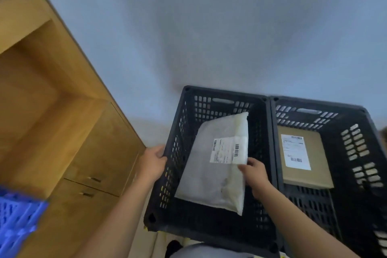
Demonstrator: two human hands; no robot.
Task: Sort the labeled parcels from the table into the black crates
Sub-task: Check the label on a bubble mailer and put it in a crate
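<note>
Two black slotted crates stand side by side against the wall. In the left crate (209,228) a white poly-bag parcel (211,180) with a barcode label leans tilted. My right hand (254,176) pinches that parcel's right edge just below the label. My left hand (151,163) grips the left rim of the same crate. The right crate (360,123) holds a brown cardboard parcel (314,176) with a white label, lying flat on its bottom.
A wooden cabinet (69,132) with drawers and a shelf runs along the left. A blue plastic crate (16,222) shows at the lower left edge. A pale wall (209,37) rises behind the crates.
</note>
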